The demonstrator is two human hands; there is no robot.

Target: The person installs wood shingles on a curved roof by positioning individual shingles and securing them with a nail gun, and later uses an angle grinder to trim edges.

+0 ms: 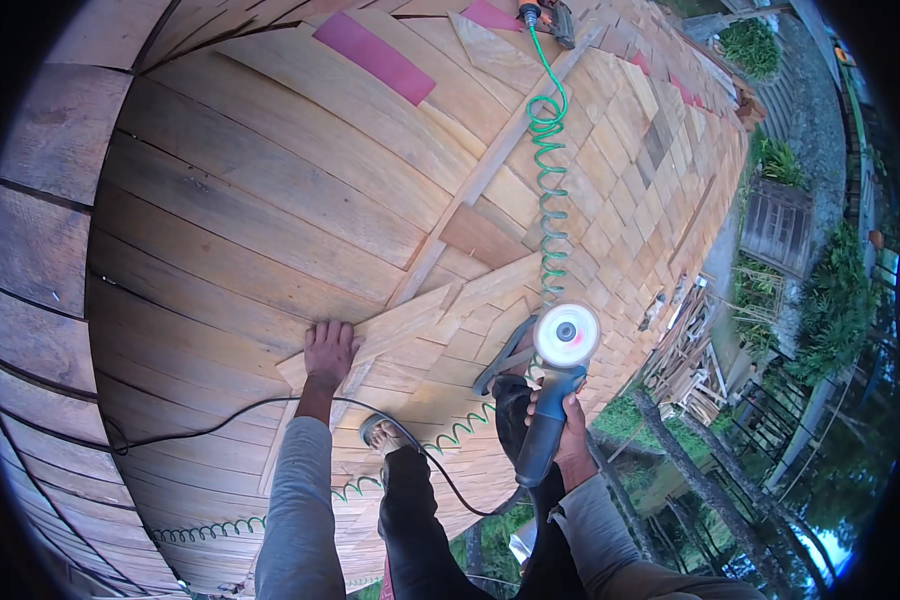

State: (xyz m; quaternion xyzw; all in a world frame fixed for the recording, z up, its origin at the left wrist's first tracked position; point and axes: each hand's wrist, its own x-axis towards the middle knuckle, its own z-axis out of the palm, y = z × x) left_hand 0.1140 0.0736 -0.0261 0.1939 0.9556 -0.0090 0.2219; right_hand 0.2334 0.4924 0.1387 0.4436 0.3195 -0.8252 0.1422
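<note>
My right hand [573,430] is wrapped round the body of an angle grinder [550,425]. The grinder's round pale disc [567,336] points away from me, over the shingles beside my right foot. My left hand [330,352] lies on the near-left end of a loose wooden board [400,330], fingers stretched forward on the wood. This board slants across a long narrow batten [490,160]. A black power cord [270,402] runs across the planks and loops below the grinder. I cannot tell from this view whether the disc is spinning.
Overlapping wooden shingles [610,170] cover the curved roof, with bare planks [230,240] at left. A green coiled hose [552,200] leads to a nail gun [555,20]. Pink sheets [375,58] lie at the top. Beyond the right edge are scrap wood [692,365] and ground far below.
</note>
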